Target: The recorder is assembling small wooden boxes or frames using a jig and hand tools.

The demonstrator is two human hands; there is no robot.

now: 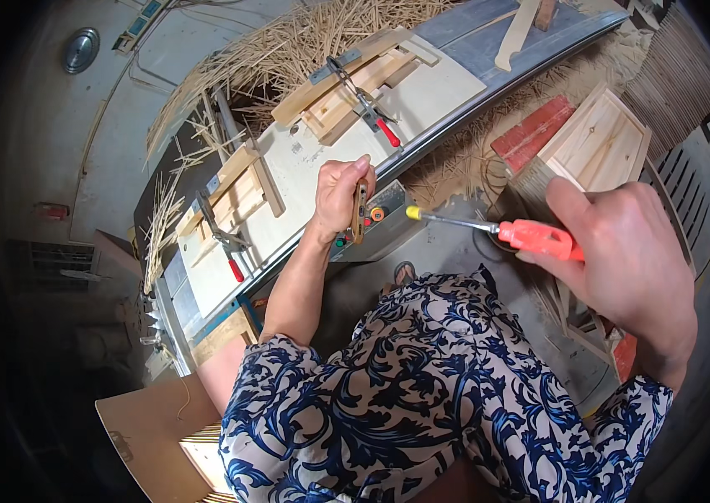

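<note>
My right hand (623,243) is closed around the red handle of a screwdriver (455,221). Its metal shaft points left and ends in a yellow tip, apart from my other hand. At the table's front edge, my left hand (340,194) is a fist around a narrow brown piece with small holes (360,215), which sticks out below the fingers; its exact kind I cannot make out. Beyond that hand lies a pale board (313,193) on the machine table. Two wooden jigs stand on it, each with a red-handled toggle clamp (363,105) (225,239).
Thin wood offcuts (304,42) heap behind the table. Orange and green control buttons (377,214) sit beneath its front edge. To the right are wooden panels (602,147), a red board (532,132) and a tall stack of thin boards (677,71). A brown sheet (141,427) stands lower left.
</note>
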